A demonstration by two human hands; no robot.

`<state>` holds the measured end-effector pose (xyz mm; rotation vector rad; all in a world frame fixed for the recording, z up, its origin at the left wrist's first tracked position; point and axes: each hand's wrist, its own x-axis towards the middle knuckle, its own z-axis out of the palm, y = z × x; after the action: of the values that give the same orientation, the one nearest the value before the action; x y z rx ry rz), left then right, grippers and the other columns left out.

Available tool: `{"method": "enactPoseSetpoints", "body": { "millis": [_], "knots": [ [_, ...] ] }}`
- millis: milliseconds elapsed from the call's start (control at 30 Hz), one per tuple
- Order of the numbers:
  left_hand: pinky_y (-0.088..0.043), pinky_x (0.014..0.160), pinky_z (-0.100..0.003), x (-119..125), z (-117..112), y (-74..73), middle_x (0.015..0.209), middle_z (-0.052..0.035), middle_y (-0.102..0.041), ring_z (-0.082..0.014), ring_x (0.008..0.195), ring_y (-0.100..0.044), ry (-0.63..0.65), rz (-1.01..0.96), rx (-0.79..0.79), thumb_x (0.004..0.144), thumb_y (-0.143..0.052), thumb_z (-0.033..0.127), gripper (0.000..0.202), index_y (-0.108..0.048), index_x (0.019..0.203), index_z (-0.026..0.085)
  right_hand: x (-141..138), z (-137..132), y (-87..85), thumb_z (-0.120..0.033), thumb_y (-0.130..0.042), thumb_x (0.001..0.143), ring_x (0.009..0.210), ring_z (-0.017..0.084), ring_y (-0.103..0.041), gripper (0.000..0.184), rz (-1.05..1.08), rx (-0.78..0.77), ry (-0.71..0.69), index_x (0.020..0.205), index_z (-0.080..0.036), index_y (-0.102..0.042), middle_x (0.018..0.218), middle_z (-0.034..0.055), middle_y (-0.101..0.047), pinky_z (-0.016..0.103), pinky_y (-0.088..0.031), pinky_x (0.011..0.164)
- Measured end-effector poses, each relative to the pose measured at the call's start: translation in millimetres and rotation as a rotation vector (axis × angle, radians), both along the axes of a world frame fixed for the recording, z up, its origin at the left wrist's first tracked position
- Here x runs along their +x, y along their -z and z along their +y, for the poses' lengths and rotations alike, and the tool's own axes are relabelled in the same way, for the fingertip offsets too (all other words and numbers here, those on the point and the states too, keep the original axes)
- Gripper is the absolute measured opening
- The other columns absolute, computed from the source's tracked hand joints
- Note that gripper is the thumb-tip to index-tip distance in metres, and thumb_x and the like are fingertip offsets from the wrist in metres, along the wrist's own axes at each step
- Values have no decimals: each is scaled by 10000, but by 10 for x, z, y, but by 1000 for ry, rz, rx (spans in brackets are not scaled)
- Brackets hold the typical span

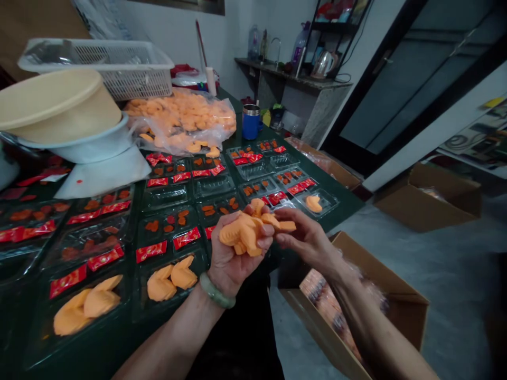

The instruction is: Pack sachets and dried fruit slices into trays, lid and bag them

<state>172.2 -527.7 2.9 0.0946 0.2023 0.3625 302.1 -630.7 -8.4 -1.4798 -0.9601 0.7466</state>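
Note:
Several orange, ridged, curved pieces [246, 232] lie bunched in my left hand [226, 264], its fingers curled round them. A pale green bangle [217, 291] circles that wrist. My right hand [303, 232] pinches one more orange piece [285, 226] beside the bunch. Both hands are above the table's near edge. Clear plastic trays [168, 196] stand in rows about them, with small reddish-brown pieces and red packets [187, 237] inside. Orange pieces also sit in the near trays [160, 282] and in a tray at the right [313, 203]. What these pieces are, I cannot tell.
A clear bag of orange pieces [178, 113] lies at the back, near a blue mug [251, 122]. Stacked basins [51, 100] and a white basket [154, 79] stand at left. Cardboard boxes [400, 303] sit on the floor at right, one close beside my right arm.

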Motion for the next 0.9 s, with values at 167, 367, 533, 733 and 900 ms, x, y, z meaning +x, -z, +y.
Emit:
{"method": "enactPoseSetpoints", "body": {
  "millis": [167, 367, 533, 733, 900],
  "knots": [
    [-419, 504, -193, -89, 27, -39, 992, -105, -550, -119, 669, -516, -52, 9, 43, 727, -496, 212, 134, -563, 818, 139, -66, -54, 9, -364, -695, 684, 436, 77, -490, 251, 84, 12, 180, 822, -173, -608, 563, -35, -563, 195, -392, 401],
    [-417, 500, -200, -176, 67, -32, 951, -97, -541, -129, 666, -510, -86, 23, 66, 719, -498, 204, 118, -569, 788, 140, 614, -247, -226, -270, -707, 620, 329, 44, -342, 236, 52, 131, 491, 724, -181, -515, 406, -91, -444, 164, -261, 333],
    [-411, 474, -181, -224, 130, -51, 866, -83, -527, -114, 636, -497, -125, 53, 68, 690, -507, 200, 84, -540, 738, 140, 498, -202, -205, -346, -671, 694, 590, 99, -545, 387, -121, 10, 310, 1020, -201, -521, 792, 10, -598, 193, -403, 440],
    [-403, 439, -162, -251, 54, -161, 846, -81, -517, -99, 607, -479, -59, 0, 29, 710, -491, 233, 116, -528, 773, 142, -217, 174, -9, -272, -648, 721, 824, 145, -563, 633, -312, -29, -167, 1293, -217, -383, 1212, 105, -504, 297, -496, 677],
    [-391, 415, -167, -300, -13, -248, 775, -72, -512, -100, 573, -462, -24, -20, 67, 712, -518, 270, 136, -536, 765, 147, -310, 353, -44, -230, -569, 768, 936, 170, -579, 381, -214, 75, -310, 1142, -198, -499, 1057, 45, -601, 319, -486, 816]
  ]
}}
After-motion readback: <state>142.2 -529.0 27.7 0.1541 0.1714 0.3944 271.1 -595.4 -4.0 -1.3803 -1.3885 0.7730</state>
